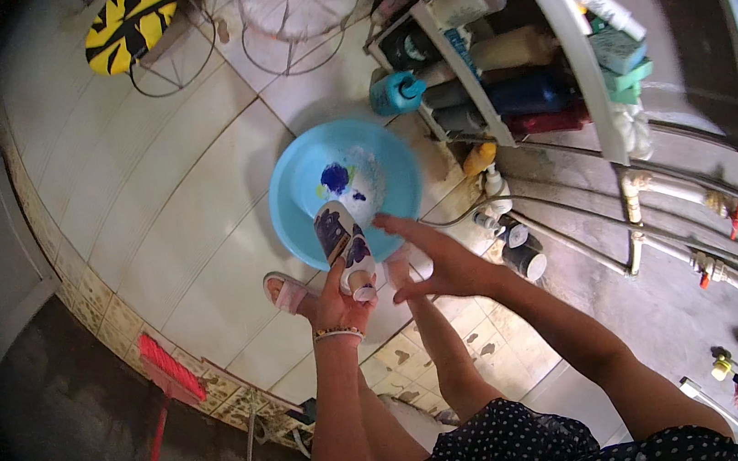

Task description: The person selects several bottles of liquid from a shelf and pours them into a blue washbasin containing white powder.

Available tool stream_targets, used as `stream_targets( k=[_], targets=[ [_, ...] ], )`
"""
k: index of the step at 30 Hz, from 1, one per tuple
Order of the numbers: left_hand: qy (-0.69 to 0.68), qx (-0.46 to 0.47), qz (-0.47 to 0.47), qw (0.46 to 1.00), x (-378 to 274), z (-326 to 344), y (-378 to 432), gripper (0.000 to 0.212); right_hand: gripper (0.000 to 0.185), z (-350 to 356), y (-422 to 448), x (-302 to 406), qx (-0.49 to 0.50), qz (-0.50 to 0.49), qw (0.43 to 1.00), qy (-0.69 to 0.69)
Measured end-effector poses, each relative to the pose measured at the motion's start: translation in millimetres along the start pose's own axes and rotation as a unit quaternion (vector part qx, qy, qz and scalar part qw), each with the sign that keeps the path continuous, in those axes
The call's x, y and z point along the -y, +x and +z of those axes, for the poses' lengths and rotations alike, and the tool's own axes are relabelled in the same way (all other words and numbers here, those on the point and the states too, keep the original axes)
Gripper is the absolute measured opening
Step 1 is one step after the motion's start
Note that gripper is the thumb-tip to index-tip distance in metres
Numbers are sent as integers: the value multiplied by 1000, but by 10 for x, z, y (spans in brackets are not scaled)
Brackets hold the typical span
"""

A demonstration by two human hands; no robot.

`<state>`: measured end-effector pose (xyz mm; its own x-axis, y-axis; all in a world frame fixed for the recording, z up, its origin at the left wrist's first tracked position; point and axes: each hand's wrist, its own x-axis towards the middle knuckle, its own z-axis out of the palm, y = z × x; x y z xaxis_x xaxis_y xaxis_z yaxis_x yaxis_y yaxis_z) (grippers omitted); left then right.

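Observation:
My left hand [343, 303] holds a white plastic bottle with a dark purple pattern [351, 250] over the near rim of a light blue basin [286, 199]. The bottle's narrower, capped end points towards me. To the right of the bottle, my right hand [438, 256] is apart from it, fingers spread and holding nothing. In the basin lie a dark blue-purple patch [335, 178], a smaller dark spot and whitish grains or foam; what they are made of I cannot tell.
A rack [488, 105] with bottles stands at the upper right, a teal pump bottle [397, 93] beside it. Two round stools are at the top, one with a yellow-and-black seat [133, 24]. A red broom [172, 369] leans at the lower left. Pipes [674, 186] run along the right wall.

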<state>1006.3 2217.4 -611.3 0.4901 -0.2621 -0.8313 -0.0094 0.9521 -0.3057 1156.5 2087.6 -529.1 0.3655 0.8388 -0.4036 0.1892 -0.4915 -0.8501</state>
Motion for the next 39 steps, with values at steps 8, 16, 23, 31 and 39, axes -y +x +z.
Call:
stream_targets(
  k=[8, 16, 23, 31, 39],
  targets=[
    [118, 56, -42, 991, 547, 495, -572, 27, 65, -271, -552, 846, -7, -122, 966, -227],
    [175, 5, -64, 982, 1355, 1380, -1911, 33, 63, -943, -1447, 1853, -50, -223, 946, -231],
    [265, 82, -8, 961, 1131, 979, -3196, 41, 77, -1654, -2187, 2980, -125, -93, 988, -14],
    [434, -12, 93, 896, 1328, 1610, -3400, 38, 75, -1949, -2825, 2996, -187, -88, 978, -39],
    [504, 8, 123, 855, 1438, 1588, -3710, 35, 84, -1735, -3009, 2952, -169, -98, 979, -53]
  ],
)
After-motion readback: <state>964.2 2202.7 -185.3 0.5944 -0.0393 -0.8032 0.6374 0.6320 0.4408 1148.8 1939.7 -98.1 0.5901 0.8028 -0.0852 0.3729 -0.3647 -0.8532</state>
